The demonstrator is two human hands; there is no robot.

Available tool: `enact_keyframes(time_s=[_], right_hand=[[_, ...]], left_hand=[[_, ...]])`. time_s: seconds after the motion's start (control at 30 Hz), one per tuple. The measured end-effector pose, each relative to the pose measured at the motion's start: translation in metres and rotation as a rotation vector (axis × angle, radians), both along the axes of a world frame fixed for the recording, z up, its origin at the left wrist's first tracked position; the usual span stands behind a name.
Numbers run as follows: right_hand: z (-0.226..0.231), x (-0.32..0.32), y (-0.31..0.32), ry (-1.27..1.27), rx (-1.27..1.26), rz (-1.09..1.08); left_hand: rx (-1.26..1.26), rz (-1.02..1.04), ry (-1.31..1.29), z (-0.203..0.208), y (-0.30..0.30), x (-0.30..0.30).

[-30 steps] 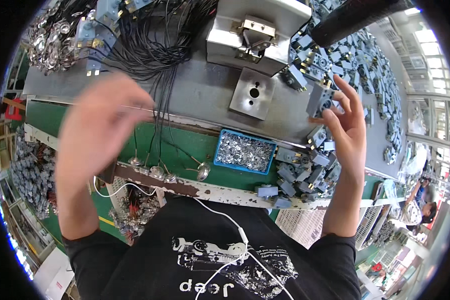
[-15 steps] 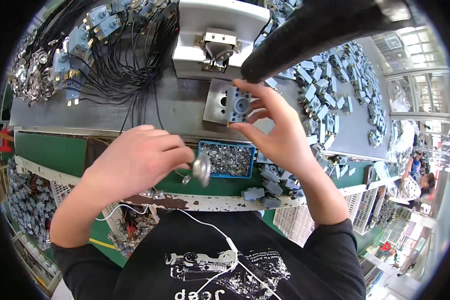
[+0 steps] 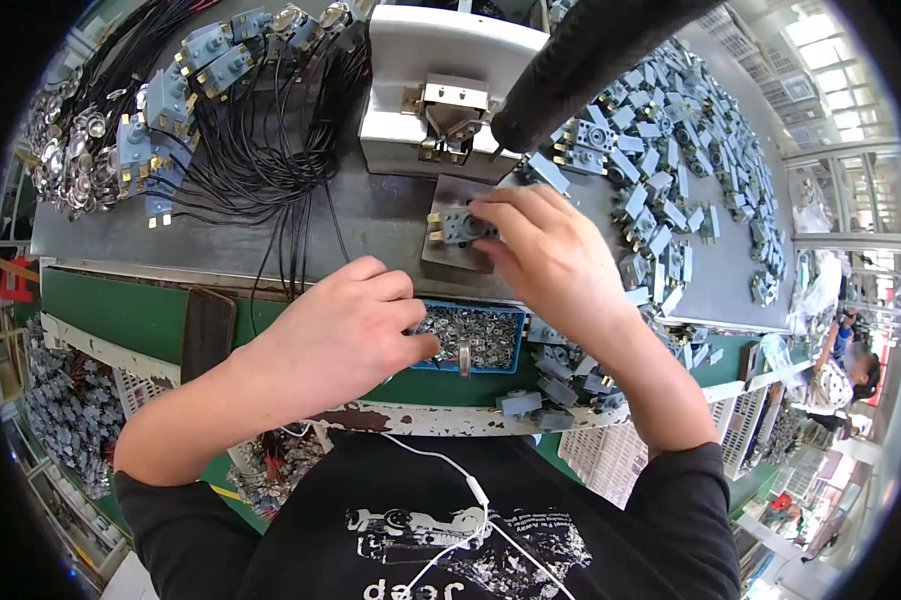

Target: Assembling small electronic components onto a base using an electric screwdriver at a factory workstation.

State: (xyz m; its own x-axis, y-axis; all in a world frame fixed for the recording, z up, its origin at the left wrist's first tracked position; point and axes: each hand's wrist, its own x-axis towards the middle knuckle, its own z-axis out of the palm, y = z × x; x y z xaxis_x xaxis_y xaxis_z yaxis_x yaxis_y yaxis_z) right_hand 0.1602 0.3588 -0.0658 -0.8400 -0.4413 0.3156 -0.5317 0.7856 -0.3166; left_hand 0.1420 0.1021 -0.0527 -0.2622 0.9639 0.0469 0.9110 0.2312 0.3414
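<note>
My right hand (image 3: 540, 235) grips a grey plastic switch housing (image 3: 460, 228) with brass terminals pointing left. The housing lies over a steel block (image 3: 454, 258) on the bench. Its right end is hidden by my fingers. Above the small-parts tray, my left hand (image 3: 355, 325) is closed in a pinch. A shiny round metal cap (image 3: 464, 357) stands edge-on at those fingertips; the exact grip point is hidden. Beneath it is a blue tray (image 3: 520, 335) full of small metal pieces.
Behind the block stands a white press fixture (image 3: 410, 145), with a thick black tube (image 3: 570, 85) slanting over it. Grey housings (image 3: 660, 180) are heaped at right. Black wires (image 3: 295, 170) and metal caps (image 3: 75, 150) lie at left. More housings (image 3: 560, 385) sit near the front edge.
My right hand has turned the housing so its terminals point left and brought it down onto the steel block. My left hand has moved right with the metal cap, over the tray.
</note>
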Motion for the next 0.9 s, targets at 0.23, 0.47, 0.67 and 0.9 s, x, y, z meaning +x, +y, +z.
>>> enact_keyframes(time_s=[0.23,0.47,0.67,0.9], right_hand=[[-0.002,0.007,-0.012,-0.12,0.0,-0.148],[-0.018,0.018,-0.017,-0.01,-0.093,-0.248],[0.051,0.045,-0.02,-0.174,-0.335,0.068],[0.015,0.02,0.012,-1.214,-0.676,0.041]], left_hand=[[0.001,0.02,-0.082,-0.002,-0.001,0.0],[0.004,0.017,-0.121,0.004,0.002,-0.002],[0.119,0.043,-0.133,0.0,0.004,-0.005],[0.175,0.055,0.048,0.018,0.015,-0.018]])
